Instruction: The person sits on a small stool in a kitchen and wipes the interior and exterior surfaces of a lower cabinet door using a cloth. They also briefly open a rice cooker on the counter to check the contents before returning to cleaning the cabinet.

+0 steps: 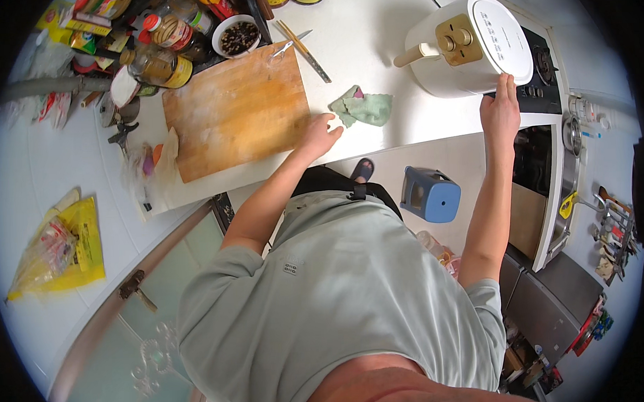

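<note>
My right hand rests its outstretched fingertips on the near edge of a white air fryer, with the thumb apart and nothing grasped. The fryer has a gold panel with two knobs and a front handle. Over the right edge of a wooden cutting board hovers my left hand, fingers spread and holding nothing; whether it touches the board is unclear. White powdery smears mark the board. A crumpled green cloth lies between my hands, nearer the left.
Chopsticks and scissors lie behind the board, beside a bowl of dark sauce. Bottles crowd the back left. A gas stove stands right of the fryer. On the floor is a blue stool.
</note>
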A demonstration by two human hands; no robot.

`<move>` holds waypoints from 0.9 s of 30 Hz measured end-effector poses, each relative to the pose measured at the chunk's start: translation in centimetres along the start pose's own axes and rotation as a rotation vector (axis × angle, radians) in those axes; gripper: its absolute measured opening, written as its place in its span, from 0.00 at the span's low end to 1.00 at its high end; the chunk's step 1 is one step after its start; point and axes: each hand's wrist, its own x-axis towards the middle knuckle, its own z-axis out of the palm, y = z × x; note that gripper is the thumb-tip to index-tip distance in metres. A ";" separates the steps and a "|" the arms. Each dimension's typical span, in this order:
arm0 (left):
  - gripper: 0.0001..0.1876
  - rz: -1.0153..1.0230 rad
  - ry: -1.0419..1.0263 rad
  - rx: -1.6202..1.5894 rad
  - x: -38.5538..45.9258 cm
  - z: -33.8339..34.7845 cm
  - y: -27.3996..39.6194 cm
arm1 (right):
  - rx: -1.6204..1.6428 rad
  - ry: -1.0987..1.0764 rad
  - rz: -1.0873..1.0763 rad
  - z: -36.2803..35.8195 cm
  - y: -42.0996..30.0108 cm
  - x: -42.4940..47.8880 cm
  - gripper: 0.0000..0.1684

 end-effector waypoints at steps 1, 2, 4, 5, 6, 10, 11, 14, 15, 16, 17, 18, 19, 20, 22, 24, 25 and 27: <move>0.27 0.015 0.019 -0.009 -0.6 -0.2 -0.6 | 0.010 -0.001 -0.003 -0.2 0.1 -0.1 0.31; 0.27 0.028 0.043 -0.020 -1.3 -0.3 -1.1 | 0.022 -0.001 -0.012 -0.2 0.3 -0.3 0.31; 0.26 -0.016 0.074 -0.012 -2.3 -0.9 -1.5 | 0.071 0.019 -0.034 0.6 1.0 -0.2 0.32; 0.26 -0.018 0.083 0.013 -2.8 -1.2 -1.5 | 0.090 -0.003 -0.023 0.7 1.4 -0.2 0.34; 0.27 -0.026 0.084 0.035 -3.7 -1.5 -1.0 | 0.093 0.026 -0.041 1.1 2.2 -0.5 0.34; 0.26 -0.075 0.273 -0.037 -8.8 -0.2 -3.1 | 0.126 0.056 -0.095 2.7 2.1 -1.8 0.40; 0.26 -0.102 0.323 -0.066 -10.5 0.3 -3.8 | 0.077 0.010 -0.126 2.6 1.2 -2.5 0.41; 0.26 -0.154 0.355 -0.040 -15.9 2.2 -6.2 | 0.089 -0.161 -0.238 5.3 -2.2 -7.5 0.42; 0.26 -0.171 0.367 -0.033 -17.7 2.7 -6.8 | 0.165 -0.192 -0.297 7.2 -3.3 -9.6 0.42; 0.25 -0.196 0.383 -0.028 -19.5 3.1 -7.5 | 0.216 -0.249 -0.323 8.6 -4.8 -11.7 0.42; 0.24 -0.220 0.397 -0.022 -21.2 3.4 -8.3 | 0.266 -0.308 -0.346 9.5 -6.5 -13.7 0.42; 0.23 -0.245 0.411 -0.010 -22.8 3.3 -9.4 | 0.313 -0.363 -0.363 9.9 -8.3 -15.6 0.42; 0.21 -0.255 0.451 0.026 -24.2 3.4 -10.9 | 0.356 -0.419 -0.373 9.8 -9.9 -17.3 0.42; 0.19 -0.262 0.486 0.067 -25.6 3.3 -12.5 | 0.452 -0.454 -0.371 9.7 -11.6 -18.6 0.40; 0.15 -0.273 0.497 0.070 -26.9 2.4 -14.0 | 0.627 -0.471 -0.374 8.5 -13.0 -20.5 0.37; 0.11 -0.293 0.501 -0.083 -28.7 1.1 -15.8 | 0.675 -0.522 -0.446 9.7 -14.8 -21.7 0.32; 0.10 -0.267 0.557 -0.122 -29.4 0.9 -18.1 | 0.685 -0.513 -0.425 9.7 -15.9 -21.9 0.29; 0.13 -0.319 0.579 -0.081 -30.0 -0.2 -17.6 | 0.825 -0.581 -0.245 10.1 -16.0 -20.4 0.25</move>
